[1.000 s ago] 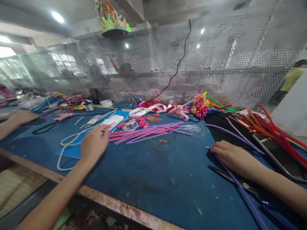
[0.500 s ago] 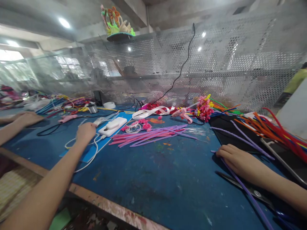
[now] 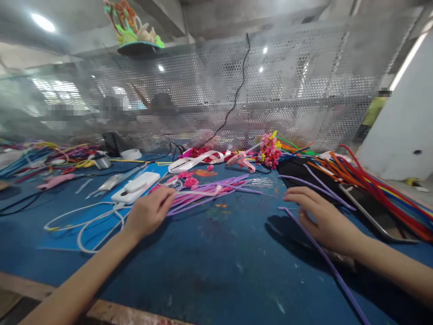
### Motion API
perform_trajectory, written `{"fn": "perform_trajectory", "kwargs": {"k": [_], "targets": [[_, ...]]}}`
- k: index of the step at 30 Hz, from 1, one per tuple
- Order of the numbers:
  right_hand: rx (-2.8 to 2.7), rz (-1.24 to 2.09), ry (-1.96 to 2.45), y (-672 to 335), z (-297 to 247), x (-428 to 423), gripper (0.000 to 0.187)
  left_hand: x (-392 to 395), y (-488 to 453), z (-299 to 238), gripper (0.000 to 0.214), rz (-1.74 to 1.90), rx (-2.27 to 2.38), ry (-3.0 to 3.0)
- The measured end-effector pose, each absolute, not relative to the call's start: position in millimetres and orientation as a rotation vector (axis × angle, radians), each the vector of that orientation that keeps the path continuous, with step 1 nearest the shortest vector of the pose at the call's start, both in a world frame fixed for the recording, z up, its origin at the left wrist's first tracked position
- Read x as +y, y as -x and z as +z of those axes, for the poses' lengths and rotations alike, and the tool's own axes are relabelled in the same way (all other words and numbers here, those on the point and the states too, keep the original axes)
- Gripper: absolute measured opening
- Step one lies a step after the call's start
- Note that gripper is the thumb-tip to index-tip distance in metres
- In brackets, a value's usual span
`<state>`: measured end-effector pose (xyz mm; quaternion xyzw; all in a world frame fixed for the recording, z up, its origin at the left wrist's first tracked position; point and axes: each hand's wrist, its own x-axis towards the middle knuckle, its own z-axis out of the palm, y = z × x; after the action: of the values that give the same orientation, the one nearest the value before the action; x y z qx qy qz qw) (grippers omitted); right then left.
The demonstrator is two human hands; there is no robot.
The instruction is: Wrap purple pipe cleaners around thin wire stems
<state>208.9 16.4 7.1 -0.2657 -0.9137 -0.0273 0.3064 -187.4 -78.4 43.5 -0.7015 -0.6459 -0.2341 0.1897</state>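
My left hand [image 3: 150, 211] is closed in a pinch above the table, in front of the white power bank [image 3: 135, 188]. From its fingertips sticks out a thin pale pink strip [image 3: 203, 192] with a bent tip, over a bundle of pink and purple pipe cleaners [image 3: 189, 201]. My right hand [image 3: 321, 219] hovers with its fingers apart and loosely curved, holding nothing that I can see. Just beside and below it, a single purple pipe cleaner [image 3: 320, 250] runs toward the front edge. Scissors [image 3: 340, 258] show dimly in the shadow under the right wrist, mostly hidden.
A pink glue gun [image 3: 241, 161] and a pink flower cluster [image 3: 270, 151] stand at the back. White ribbon [image 3: 196, 161] lies left of them. Right are a phone [image 3: 375, 212] and red and orange pipe cleaners [image 3: 382, 180]. A white cable [image 3: 81, 225] loops at left.
My left hand has come away from the clear packet by the power bank toward the middle, with the pale strip in it. My right hand has lifted off the purple pipe cleaner. The view has turned right.
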Motion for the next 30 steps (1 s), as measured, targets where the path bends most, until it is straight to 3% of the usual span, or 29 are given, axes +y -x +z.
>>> {"fn": "perform_trajectory", "kwargs": {"k": [7, 17, 22, 26, 28, 30], "targets": [[-2.866, 0.001, 0.519, -154.7, 11.4, -0.9, 0.048, -80.7, 154.9, 23.5, 0.021, -0.234, -1.419, 2.625], [-2.909, -0.007, 0.588, -136.8, 2.6, 36.5, 0.019, -70.5, 157.7, 21.9, 0.023, -0.513, -1.28, 2.564], [-2.575, 0.527, 0.723, -138.7, 5.0, 35.2, 0.014, -82.6, 124.9, 13.3, 0.031, -0.837, -1.022, 2.356], [-2.212, 1.106, 0.788, -135.4, 9.2, 25.9, 0.016, -84.0, 79.3, 9.2, 0.024, -0.578, -0.66, 2.87], [-2.035, 1.415, 0.78, -134.4, 11.2, 22.3, 0.019, -75.3, 57.7, 12.0, 0.014, -0.616, -0.933, 2.953], [-1.886, 1.632, 0.739, -134.2, 12.1, 21.0, 0.023, -61.3, 40.0, 15.0, 0.017, -0.769, -1.461, 2.938]]}}
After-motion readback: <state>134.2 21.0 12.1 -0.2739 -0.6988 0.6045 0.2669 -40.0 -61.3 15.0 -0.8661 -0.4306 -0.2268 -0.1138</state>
